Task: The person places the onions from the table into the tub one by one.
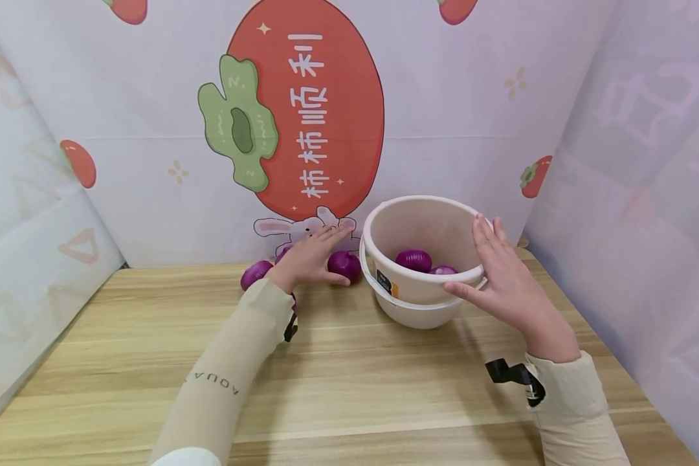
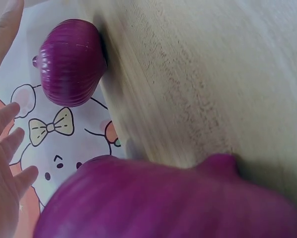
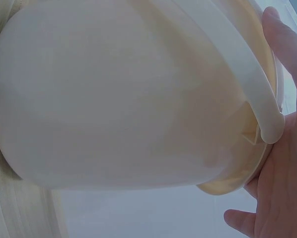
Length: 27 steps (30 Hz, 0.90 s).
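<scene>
Over several purple onions at the back of the table, my left hand stretches out with fingers extended, holding nothing. One onion lies just right of its fingers, another to its left; others are partly hidden behind the hand and wrist. In the left wrist view a large onion fills the foreground, apart from the fingers. My right hand rests its palm side against the right rim of a white bucket, fingers straight. Inside the bucket are purple onions. Its handle hangs down outside.
The wooden table meets a printed backdrop cloth directly behind the onions and bucket. Cloth walls also stand at the left and right. Black straps show at the wrists.
</scene>
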### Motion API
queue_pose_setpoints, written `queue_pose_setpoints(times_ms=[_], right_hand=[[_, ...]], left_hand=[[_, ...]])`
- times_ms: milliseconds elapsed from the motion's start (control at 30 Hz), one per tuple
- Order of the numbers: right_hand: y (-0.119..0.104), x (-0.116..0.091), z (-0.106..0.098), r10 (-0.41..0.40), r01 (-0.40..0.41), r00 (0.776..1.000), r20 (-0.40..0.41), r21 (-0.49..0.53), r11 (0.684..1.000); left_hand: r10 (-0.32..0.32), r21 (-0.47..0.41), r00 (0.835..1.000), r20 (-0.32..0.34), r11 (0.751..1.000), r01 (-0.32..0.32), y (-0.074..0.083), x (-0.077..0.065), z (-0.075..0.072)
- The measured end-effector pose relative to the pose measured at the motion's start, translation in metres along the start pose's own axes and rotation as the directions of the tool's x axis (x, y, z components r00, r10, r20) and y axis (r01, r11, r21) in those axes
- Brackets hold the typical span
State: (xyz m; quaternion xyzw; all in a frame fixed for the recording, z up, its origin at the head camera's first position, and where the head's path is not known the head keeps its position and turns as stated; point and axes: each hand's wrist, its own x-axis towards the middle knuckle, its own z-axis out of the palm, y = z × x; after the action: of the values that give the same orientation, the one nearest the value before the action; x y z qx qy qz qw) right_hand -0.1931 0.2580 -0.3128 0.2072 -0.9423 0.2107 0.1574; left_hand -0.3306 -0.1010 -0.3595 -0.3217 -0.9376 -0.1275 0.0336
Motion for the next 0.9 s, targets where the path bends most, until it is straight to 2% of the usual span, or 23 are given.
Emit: queue_pose_setpoints(times_ms=[133,367,567,733,900], right_hand=[[0.0,0.0,-0.001,0.0,0.0,1.0,-0.004,0.002,1.0],[-0.001,0.0,-0.001,0.003,-0.003,1.0,0.0,0.003,1.0],[0.0,-0.001,0.001,0.009,-0.009,1.0,0.004,-0.001,1.0],[0.0,0.0,0.001,0.007,-0.007,1.0,0.005,0.001,1.0],[0.0,0.0,0.0,0.008,-0.008,1.0,0.007,0.0,1.0]], left_hand=[[-0.01,-0.041,1.0,0.022,0.999,0.011,-0.002,0.002,0.003],[-0.011,-0.058,0.998,0.059,0.998,0.015,-0.004,0.008,0.01],[0.02,-0.101,0.998,0.053,0.995,-0.014,-0.004,0.015,0.018],[-0.012,-0.146,0.999,0.045,0.989,0.019,-0.006,0.017,0.022],[-0.02,-0.179,0.999,0.036,0.983,0.026,-0.007,0.017,0.024]])
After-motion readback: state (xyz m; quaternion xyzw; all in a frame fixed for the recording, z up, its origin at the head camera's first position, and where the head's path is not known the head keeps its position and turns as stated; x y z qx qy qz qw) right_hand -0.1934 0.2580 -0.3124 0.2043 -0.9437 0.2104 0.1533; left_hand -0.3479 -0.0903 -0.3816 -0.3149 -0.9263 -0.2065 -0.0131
